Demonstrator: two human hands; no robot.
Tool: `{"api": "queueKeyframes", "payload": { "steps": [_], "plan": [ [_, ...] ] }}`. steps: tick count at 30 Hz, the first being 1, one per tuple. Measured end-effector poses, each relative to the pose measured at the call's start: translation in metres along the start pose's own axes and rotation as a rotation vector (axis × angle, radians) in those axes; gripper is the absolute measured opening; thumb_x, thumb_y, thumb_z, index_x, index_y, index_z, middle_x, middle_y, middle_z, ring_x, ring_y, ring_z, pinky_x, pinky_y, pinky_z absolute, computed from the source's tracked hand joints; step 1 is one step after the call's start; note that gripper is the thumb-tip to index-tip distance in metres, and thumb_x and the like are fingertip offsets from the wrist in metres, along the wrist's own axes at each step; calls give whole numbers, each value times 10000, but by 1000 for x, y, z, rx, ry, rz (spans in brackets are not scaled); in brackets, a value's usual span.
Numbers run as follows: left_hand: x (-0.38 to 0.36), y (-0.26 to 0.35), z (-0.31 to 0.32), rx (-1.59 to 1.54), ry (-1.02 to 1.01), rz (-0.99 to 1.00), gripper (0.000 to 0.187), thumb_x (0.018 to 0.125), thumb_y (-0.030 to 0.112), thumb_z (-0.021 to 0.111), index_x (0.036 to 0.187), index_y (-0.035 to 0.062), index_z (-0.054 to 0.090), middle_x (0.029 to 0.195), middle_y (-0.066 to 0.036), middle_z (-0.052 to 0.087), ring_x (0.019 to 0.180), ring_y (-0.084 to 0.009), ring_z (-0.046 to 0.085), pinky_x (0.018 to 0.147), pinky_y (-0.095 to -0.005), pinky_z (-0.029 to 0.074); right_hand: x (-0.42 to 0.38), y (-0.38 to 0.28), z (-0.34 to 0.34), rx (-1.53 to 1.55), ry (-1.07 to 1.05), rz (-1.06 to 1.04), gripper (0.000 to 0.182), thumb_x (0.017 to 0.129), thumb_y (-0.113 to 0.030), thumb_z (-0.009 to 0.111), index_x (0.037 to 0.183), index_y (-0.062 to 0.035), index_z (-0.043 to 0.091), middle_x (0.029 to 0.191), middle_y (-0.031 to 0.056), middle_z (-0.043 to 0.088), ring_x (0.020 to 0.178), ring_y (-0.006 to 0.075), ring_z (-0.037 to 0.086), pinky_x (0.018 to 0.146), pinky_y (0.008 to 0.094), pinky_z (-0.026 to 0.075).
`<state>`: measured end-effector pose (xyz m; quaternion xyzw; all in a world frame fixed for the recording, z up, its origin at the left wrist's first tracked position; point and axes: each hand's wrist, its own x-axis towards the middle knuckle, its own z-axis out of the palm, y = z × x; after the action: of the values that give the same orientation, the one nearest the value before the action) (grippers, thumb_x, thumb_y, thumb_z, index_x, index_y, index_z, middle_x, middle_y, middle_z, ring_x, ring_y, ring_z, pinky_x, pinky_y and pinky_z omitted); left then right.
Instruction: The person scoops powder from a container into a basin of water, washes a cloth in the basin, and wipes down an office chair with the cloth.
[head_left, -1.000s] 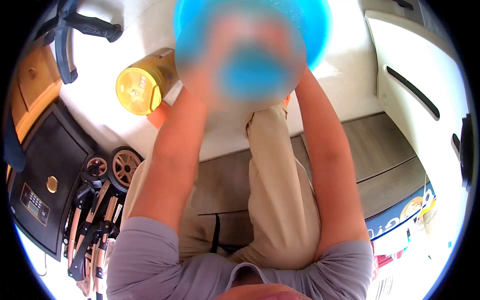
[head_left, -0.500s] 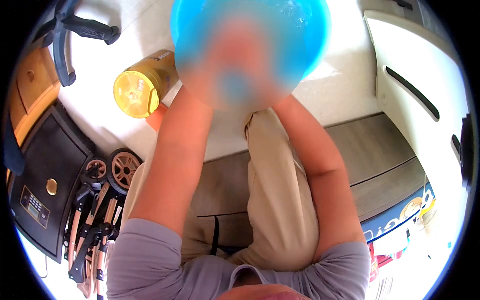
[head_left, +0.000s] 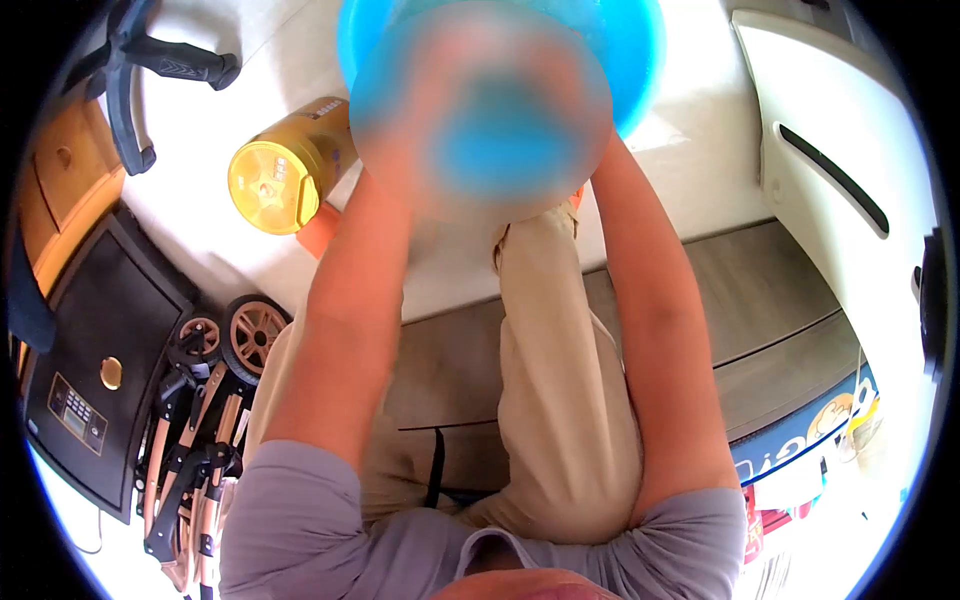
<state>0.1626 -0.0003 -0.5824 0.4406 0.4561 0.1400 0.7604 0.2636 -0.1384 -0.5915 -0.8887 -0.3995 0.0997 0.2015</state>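
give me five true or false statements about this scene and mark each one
1. In this view, the left hand and the right hand both overlap the blue basin. True.
2. The yellow-lidded tub is on the person's right. False: it is on the left.
3. The grey sleeves are long. False: they are short.
4. The folded wheeled frame is beside the black keypad box. True.
5. Both hands show sharply. False: they are blurred, so their grip cannot be told.
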Motion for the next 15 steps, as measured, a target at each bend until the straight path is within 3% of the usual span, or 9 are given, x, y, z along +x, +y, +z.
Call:
{"api": "queueKeyframes", "payload": {
  "steps": [1, 2, 4, 5, 7, 8, 11, 13, 15],
  "plan": [
    [4, -1, -7, 196, -90, 181, 294, 899, 267, 540, 1068, 41, 621, 1135, -88, 543, 978, -194, 523, 934, -316, 373, -11, 1, 3, -119, 8, -115, 259, 821, -92, 514, 1073, -114, 571, 1064, 138, 574, 863, 349, 611, 724, 429, 510],
    [4, -6, -11, 491, -17, 261, 317, 884, 266, 555, 1100, 40, 606, 1174, -105, 517, 1003, -212, 519, 947, -322, 372, -17, 1, 7, -236, 17, -232, 284, 808, -77, 515, 1084, -118, 565, 1085, 145, 570, 894, 348, 612, 744, 432, 509],
    [2, -8, -16, 1077, 140, 417, 384, 854, 265, 586, 1164, 40, 577, 1253, -138, 464, 1053, -247, 510, 973, -333, 369, -18, -6, 15, -167, -241, -222, 306, 806, -81, 515, 1104, -128, 564, 1056, 128, 585, 974, 330, 584, 788, 427, 496],
    [3, -9, -16, 1138, 117, 336, 403, 841, 259, 596, 1177, 39, 563, 1278, -148, 439, 1075, -265, 503, 974, -349, 377, -18, -8, 18, -132, -374, -215, 317, 805, -83, 515, 1114, -133, 563, 1042, 119, 593, 1013, 321, 571, 809, 425, 490],
    [2, -6, -11, 1252, 69, 169, 447, 817, 247, 616, 1203, 37, 536, 1329, -167, 388, 1119, -299, 488, 976, -380, 393, -6, -5, 21, -10, -371, 90, 306, 784, -68, 522, 1073, -134, 598, 995, 97, 607, 994, 309, 576, 809, 410, 492],
    [7, -13, -10, 955, 62, 45, 464, 824, 254, 616, 1218, 31, 512, 1286, -175, 437, 1114, -301, 499, 964, -382, 406, -1, -5, 22, 49, -363, 240, 303, 773, -61, 526, 1053, -134, 616, 972, 85, 614, 985, 303, 579, 810, 403, 494],
    [26, -22, -1, 73, 9, -334, 497, 834, 238, 625, 1252, 27, 461, 1213, -179, 514, 1109, -303, 517, 931, -382, 439, -2, -18, 20, 509, -6, -30, 298, 728, -50, 589, 996, -163, 657, 951, 119, 601, 818, 311, 616, 686, 371, 514],
    [22, 11, 7, -479, -47, -628, 498, 826, 175, 647, 1263, 39, 453, 1239, -156, 476, 1122, -304, 507, 912, -374, 455, -5, -58, -13, 572, -2, -55, 222, 714, -40, 604, 893, -149, 678, 948, 123, 595, 797, 321, 611, 666, 372, 512],
    [9, 12, 3, -492, -220, -473, 464, 850, 160, 625, 1261, 39, 446, 1194, -153, 509, 1102, -281, 525, 896, -351, 467, -17, -97, -44, 553, 46, -151, 201, 719, -71, 613, 898, -141, 669, 944, 120, 593, 776, 331, 606, 657, 372, 511]
  ]
}}
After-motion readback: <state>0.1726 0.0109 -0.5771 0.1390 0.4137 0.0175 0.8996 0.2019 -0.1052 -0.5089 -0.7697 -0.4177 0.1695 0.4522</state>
